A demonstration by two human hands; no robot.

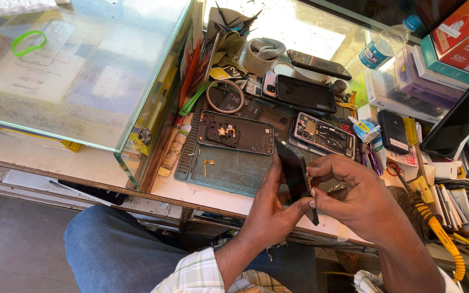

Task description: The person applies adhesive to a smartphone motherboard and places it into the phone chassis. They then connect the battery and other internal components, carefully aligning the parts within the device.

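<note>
A dark phone panel (pixel 298 176) is held on edge above the near lip of the worktop (pixel 207 190), just over the lap, so that its thin side is turned up to the eyes. It is cradled from behind by the left hand (pixel 270 209), whose fingers are closed around its back, while the right hand (pixel 354 195) is set against its rim, the fingers (pixel 321 169) pinched on the edge as if a seam were being worked; whether anything small is held between them cannot be told. Just beyond, a grey-green repair mat (pixel 229 171) is laid flat, and an opened phone body (pixel 236 133) is rested on it face up with its inner parts exposed, a small brass-coloured part (pixel 208 164) lying loose beside it. Further back, a second opened phone (pixel 324 133), a dark handset (pixel 306 93) and a roll of tape (pixel 264 54) are crowded together. At the right a yellow-handled soldering iron (pixel 443 239) is laid aside, well apart. A glass display case (pixel 77 70) is stood to the left, in strong sunlight.
</note>
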